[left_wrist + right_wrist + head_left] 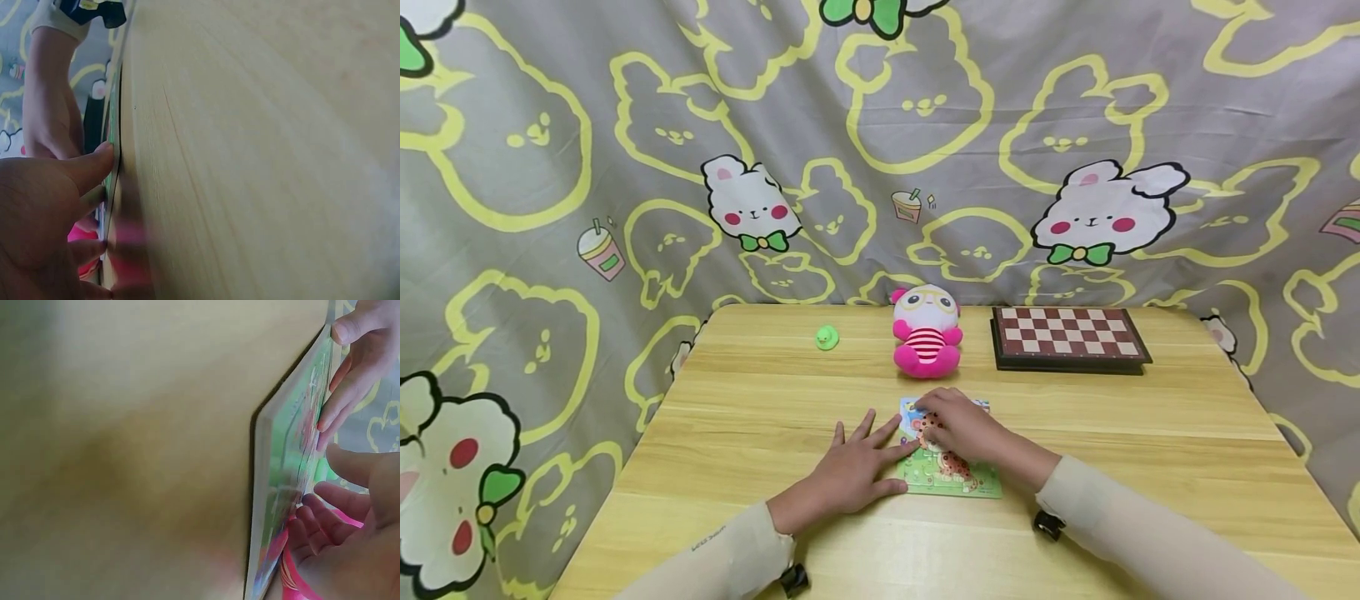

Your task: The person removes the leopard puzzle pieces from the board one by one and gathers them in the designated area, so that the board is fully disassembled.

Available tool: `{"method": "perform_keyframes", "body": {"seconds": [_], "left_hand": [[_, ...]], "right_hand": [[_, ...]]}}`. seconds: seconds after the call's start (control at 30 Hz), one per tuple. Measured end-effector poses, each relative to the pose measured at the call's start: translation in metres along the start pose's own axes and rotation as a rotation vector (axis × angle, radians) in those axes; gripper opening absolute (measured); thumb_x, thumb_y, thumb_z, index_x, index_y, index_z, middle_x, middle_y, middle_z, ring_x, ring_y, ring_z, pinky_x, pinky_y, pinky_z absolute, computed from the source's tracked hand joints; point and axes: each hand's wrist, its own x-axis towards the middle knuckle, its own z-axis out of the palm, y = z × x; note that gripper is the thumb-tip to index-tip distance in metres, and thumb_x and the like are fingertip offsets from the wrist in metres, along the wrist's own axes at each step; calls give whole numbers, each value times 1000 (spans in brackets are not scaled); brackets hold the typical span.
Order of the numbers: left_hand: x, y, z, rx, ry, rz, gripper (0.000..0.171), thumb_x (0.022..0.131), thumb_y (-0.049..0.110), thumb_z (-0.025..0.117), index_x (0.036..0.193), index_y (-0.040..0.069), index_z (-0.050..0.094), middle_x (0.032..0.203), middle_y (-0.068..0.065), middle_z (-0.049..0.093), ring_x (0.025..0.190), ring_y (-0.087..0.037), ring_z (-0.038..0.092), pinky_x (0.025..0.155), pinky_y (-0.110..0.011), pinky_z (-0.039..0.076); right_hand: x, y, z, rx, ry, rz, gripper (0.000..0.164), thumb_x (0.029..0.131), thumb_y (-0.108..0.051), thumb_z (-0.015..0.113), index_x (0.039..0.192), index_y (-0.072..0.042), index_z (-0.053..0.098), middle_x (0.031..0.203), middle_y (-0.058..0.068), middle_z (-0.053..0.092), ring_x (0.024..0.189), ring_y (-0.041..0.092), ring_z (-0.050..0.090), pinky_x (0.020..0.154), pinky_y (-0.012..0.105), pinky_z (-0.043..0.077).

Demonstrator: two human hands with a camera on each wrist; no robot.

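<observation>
A jigsaw puzzle with a spotted animal on green grass lies flat on the table in the head view. My left hand is spread beside it, with thumb and fingertips on its left edge. Over the upper part of the puzzle is my right hand, palm down, hiding some of the picture. The right wrist view shows the right hand with loosely bent fingertips against the puzzle and the thumb standing apart from them. No loose piece shows between those fingers.
Behind the puzzle sits a pink and white plush toy with a striped belly. A small green duck toy is to its left, and a checkered board box to its right. A patterned curtain hangs behind the wooden table.
</observation>
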Motion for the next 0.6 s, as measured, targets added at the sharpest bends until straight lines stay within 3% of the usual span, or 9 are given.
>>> {"method": "perform_keyframes", "body": {"seconds": [0.3, 0.6], "left_hand": [[1, -1, 1, -2, -13, -4, 63, 100, 65, 50, 158, 47, 35, 172, 1, 18, 156, -46, 14, 107, -83, 20], [1, -5, 5, 3, -8, 5, 64, 100, 66, 49, 159, 49, 32, 173, 3, 16, 156, -46, 12, 107, -84, 20]], "right_hand": [[18, 6, 3, 113, 8, 68, 27, 95, -16, 76, 121, -12, 70, 123, 7, 60, 105, 20, 55, 96, 47, 49], [22, 5, 7, 64, 17, 94, 28, 93, -20, 78, 120, -18, 71, 122, 5, 61, 114, 23, 55, 102, 51, 47]]}}
